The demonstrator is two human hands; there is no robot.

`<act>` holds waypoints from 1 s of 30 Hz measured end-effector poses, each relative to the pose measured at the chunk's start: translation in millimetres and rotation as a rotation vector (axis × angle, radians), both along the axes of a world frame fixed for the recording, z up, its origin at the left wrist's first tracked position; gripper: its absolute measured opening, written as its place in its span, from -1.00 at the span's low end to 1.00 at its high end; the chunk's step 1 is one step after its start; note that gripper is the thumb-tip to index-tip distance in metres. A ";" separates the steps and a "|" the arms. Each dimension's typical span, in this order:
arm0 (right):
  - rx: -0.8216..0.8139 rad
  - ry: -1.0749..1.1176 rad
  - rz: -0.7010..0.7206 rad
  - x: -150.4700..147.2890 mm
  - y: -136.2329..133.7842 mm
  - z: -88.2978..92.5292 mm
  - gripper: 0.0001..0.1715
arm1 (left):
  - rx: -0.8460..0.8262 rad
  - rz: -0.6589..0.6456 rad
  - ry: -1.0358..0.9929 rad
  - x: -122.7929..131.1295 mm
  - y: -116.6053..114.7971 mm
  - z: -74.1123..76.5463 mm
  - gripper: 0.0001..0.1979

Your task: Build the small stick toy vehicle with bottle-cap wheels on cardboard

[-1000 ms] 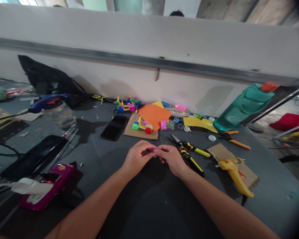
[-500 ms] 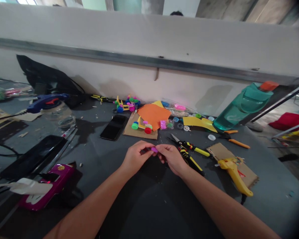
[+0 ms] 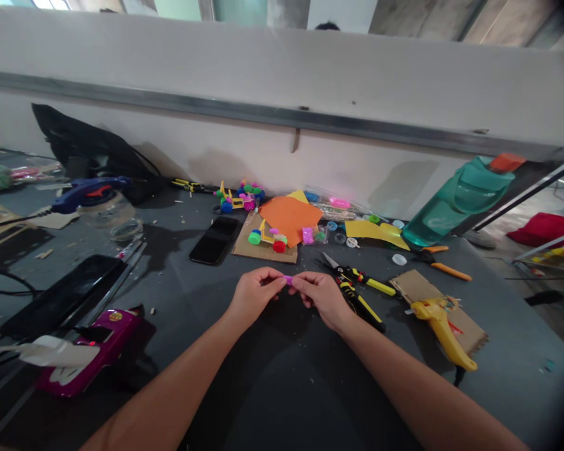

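Note:
A small purple piece (image 3: 288, 280) is pinched between both hands above the dark table. My left hand (image 3: 258, 293) is closed on its left end, thumb and forefinger together. From the right, my right hand (image 3: 320, 295) grips the other end, its fingers curled. Beyond the hands, a small model with a yellow body and green and red wheels (image 3: 267, 237) stands on a piece of cardboard (image 3: 244, 245). Orange paper (image 3: 289, 216) lies partly over that cardboard. Close to my right hand are cutters with yellow and black handles (image 3: 364, 305).
A black phone (image 3: 215, 240) lies left of the cardboard. On the right are a yellow glue gun (image 3: 444, 332), orange-handled pliers (image 3: 451, 271) and a leaning teal bottle (image 3: 455, 200). A magenta power strip (image 3: 115, 332) and a blue glue gun (image 3: 91, 193) are on the left.
Both hands have shifted slightly, and the fingers have changed their hold on the purple piece. It now shows as a thinner strip between the fingertips.

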State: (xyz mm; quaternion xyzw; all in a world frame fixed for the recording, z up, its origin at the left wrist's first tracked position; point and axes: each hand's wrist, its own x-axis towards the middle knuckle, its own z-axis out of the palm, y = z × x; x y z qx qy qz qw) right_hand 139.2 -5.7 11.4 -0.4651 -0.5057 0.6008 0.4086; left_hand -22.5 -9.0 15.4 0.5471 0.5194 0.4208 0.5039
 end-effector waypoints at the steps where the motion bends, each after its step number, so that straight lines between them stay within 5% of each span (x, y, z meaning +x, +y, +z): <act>1: 0.012 -0.012 -0.003 0.2 0.1 0.1 -0.72 | -0.020 0.001 -0.023 0.5 0.0 0.8 -0.79; 17: 0.130 -0.209 -0.017 1.9 -0.9 1.0 -0.69 | -0.199 -0.032 -0.128 2.2 0.0 7.5 -0.77; 23: 0.533 -0.394 -0.073 5.7 -5.3 4.9 -0.64 | -0.232 -0.043 -0.230 0.5 -0.9 7.5 -0.76; 26: 0.750 -0.484 -0.073 7.1 -6.7 6.2 -0.77 | -0.240 -0.123 -0.250 0.5 -1.7 7.9 -0.76; 30: 0.847 -0.508 -0.082 7.8 -7.5 6.5 -0.85 | -0.263 -0.136 -0.288 0.4 -1.8 7.7 -0.74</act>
